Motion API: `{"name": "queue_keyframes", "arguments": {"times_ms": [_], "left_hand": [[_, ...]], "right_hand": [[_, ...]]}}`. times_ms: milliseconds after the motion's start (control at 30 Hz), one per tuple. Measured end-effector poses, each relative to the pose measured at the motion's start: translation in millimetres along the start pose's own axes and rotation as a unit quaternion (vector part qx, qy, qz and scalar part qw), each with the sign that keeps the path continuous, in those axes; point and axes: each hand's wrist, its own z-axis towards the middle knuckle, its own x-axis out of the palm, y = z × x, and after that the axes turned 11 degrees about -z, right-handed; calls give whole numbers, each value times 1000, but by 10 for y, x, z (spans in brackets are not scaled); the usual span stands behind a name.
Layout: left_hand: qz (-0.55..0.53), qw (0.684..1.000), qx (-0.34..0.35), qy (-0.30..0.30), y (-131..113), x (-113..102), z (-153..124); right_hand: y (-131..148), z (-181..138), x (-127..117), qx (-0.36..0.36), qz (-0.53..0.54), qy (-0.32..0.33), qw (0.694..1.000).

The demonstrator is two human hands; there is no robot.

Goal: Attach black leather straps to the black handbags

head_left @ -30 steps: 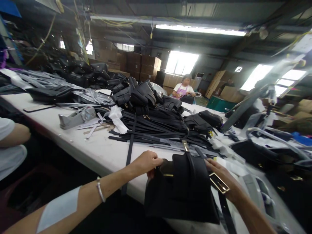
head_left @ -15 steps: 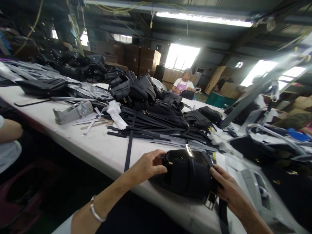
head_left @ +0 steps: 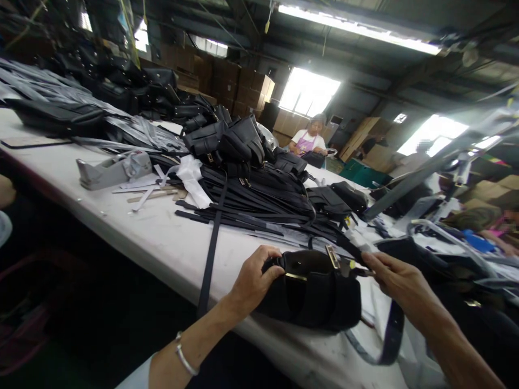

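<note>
Where L fingers [head_left: 268, 252] pinch, blk bag [head_left: 314, 302] curves.

White table [head_left: 162, 237] with black straps [head_left: 259, 199], grey tape dispenser [head_left: 111, 172], white scraps [head_left: 192, 181].

Bench [head_left: 162, 232] left of centre is free; straps [head_left: 247, 201] and piled bags [head_left: 242, 143] block mid-frame, a dispenser [head_left: 113, 172] the left, the held bag [head_left: 316, 302] lower centre.

Qty: 2 own hands [head_left: 256, 280], 1 held bag [head_left: 318, 305].
</note>
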Motion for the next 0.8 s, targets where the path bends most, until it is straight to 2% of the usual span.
{"name": "queue_keyframes", "arguments": {"times_ms": [67, 133, 267, 367, 533, 800], "left_hand": [[0, 1000, 11, -10, 24, 54, -26], [27, 999, 21, -4, 42, 101, -45], [99, 994, 36, 13, 54, 131, -83], [70, 997, 26, 17, 20, 80, -126], [25, 999, 26, -16, -28, -57, -166], [150, 970, 190, -14, -44, -150, -127]], "right_hand": [[187, 64, -20, -34, -17, -25, 999], [441, 76, 5, -88, -34, -8, 996], [951, -36, 235, -213, -78, 137, 964], [1121, -114, 467, -272, -92, 217, 933], [1044, -111, 641, -252, -101, 231, 934], [994, -142, 633, -205, -40, 258, 943]]}}
